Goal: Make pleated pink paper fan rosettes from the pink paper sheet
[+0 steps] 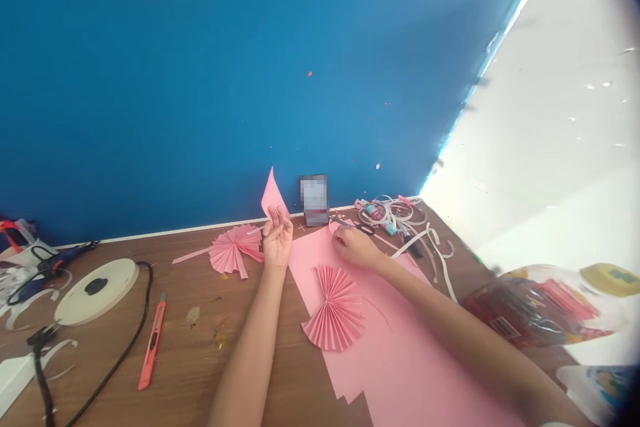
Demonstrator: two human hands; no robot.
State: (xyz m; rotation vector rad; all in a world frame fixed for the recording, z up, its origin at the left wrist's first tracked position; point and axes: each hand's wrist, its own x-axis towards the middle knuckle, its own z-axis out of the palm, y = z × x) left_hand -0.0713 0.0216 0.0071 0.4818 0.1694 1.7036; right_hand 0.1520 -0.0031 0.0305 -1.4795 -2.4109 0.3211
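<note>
My left hand (277, 238) is raised near the wall, its fingers pinched on a small pink paper piece (273, 197) that stands up as a pointed flap. Farther right, my right hand (354, 245) rests palm down on the pink paper sheets (400, 353), fingers curled at a pair of scissors (353, 224) lying by the wall. One pleated pink paper fan (336, 310) lies on the sheets between my arms. Another folded fan (234, 249) lies on the wooden table (200, 347) just left of my left hand.
An orange utility knife (153, 340) lies at the left, beside a white round reel (96, 290) and a black cable (125, 340). A glue gun (50, 263) sits far left. White paper strips (415, 227) pile up at the back right. A clear plastic bag (545, 307) lies right.
</note>
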